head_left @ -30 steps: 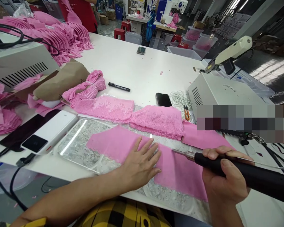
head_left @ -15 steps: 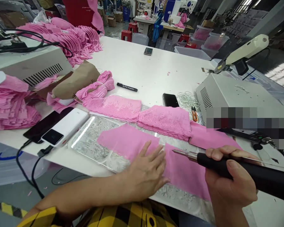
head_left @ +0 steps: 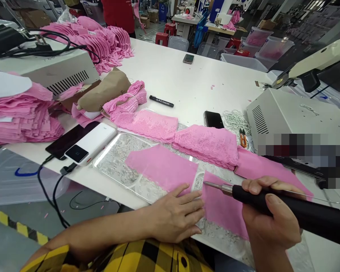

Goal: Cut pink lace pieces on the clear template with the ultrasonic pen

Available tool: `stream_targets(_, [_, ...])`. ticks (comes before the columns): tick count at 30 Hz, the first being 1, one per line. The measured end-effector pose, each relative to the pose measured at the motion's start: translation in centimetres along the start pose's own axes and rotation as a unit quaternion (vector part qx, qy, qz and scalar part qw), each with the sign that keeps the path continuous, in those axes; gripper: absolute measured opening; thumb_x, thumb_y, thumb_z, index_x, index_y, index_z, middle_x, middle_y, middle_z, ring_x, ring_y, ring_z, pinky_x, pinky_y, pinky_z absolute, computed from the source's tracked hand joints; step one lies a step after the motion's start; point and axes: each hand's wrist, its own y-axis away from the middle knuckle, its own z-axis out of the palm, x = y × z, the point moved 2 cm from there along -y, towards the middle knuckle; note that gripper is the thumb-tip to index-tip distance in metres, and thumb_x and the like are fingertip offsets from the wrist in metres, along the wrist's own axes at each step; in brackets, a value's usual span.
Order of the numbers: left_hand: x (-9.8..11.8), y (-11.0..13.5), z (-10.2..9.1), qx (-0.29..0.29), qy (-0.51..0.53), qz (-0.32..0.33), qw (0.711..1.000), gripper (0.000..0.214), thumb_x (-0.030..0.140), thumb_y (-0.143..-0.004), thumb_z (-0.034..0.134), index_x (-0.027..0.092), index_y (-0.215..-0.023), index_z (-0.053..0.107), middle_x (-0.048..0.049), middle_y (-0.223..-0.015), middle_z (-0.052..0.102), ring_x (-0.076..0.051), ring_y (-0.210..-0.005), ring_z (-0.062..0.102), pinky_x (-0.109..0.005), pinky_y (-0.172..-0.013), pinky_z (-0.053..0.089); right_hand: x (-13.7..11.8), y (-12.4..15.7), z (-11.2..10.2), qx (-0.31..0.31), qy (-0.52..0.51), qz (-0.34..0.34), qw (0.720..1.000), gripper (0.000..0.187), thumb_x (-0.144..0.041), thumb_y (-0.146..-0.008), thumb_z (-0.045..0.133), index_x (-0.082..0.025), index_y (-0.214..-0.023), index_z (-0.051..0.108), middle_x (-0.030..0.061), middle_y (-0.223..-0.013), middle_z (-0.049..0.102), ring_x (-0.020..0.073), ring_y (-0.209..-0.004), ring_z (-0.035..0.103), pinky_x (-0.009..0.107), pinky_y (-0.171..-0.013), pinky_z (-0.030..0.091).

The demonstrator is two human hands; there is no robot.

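My left hand (head_left: 177, 213) lies flat with its fingers stretched out, over the lower edge of a pink fabric piece (head_left: 161, 164) and the gap beside it. A second pink fabric piece (head_left: 221, 200) lies just to the right, its left edge by my fingertips. My right hand (head_left: 272, 215) is wrapped round a thick black-handled tool (head_left: 260, 200) with a pointed metal tip. That tip is at the second piece's upper left edge; whether it touches the fabric I cannot tell. Both pieces rest on a clear, speckled board (head_left: 116, 158).
Stacked pink lace pieces (head_left: 206, 143) lie behind the board. Around it are a white power bank (head_left: 93, 141), a marker (head_left: 161, 101), a phone (head_left: 214, 119), orange snips (head_left: 243, 138) and a vented grey box (head_left: 286, 117). Pink piles (head_left: 25, 113) stand at left.
The view has shifted, so the table appears farther right. My left hand has slid toward me, baring the gap between the pieces. The tool's tip has moved left to the second piece's edge.
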Motion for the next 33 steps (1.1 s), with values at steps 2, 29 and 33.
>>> stream_targets(2, [-0.1, 0.0, 0.1, -0.009, 0.002, -0.002, 1.0, 0.036, 0.036, -0.101, 0.044, 0.013, -0.12, 0.064, -0.0089, -0.127, 0.067, -0.023, -0.131, 0.051, -0.044, -0.119, 0.029, 0.0, 0.0, 0.1, -0.013, 0.005, -0.008, 1.0, 0.014, -0.019, -0.06, 0.06, -0.02, -0.073, 0.054, -0.0018, -0.072, 0.056, 0.0112, -0.055, 0.049, 0.032, -0.056, 0.047])
stream_targets(29, [-0.5, -0.3, -0.5, 0.047, 0.046, 0.032, 0.997, 0.031, 0.033, -0.097, 0.05, 0.009, -0.11, 0.066, -0.0088, -0.114, 0.071, -0.026, -0.119, 0.058, -0.039, -0.105, 0.041, -0.6, 1.1, -0.8, -0.066, -0.027, 0.011, 0.997, 0.013, -0.016, -0.065, 0.057, -0.019, -0.077, 0.056, -0.0009, -0.075, 0.057, 0.0101, -0.054, 0.048, 0.032, -0.056, 0.046])
stream_targets(33, [-0.4, -0.2, -0.5, 0.042, 0.048, 0.028, 0.998, 0.032, 0.033, -0.097, 0.05, 0.01, -0.112, 0.065, -0.0094, -0.114, 0.071, -0.026, -0.12, 0.057, -0.039, -0.106, 0.041, -0.5, 1.0, -0.7, -0.087, -0.032, 0.006, 0.996, 0.013, -0.015, -0.065, 0.058, -0.02, -0.077, 0.057, -0.0012, -0.074, 0.057, 0.0104, -0.053, 0.049, 0.03, -0.053, 0.045])
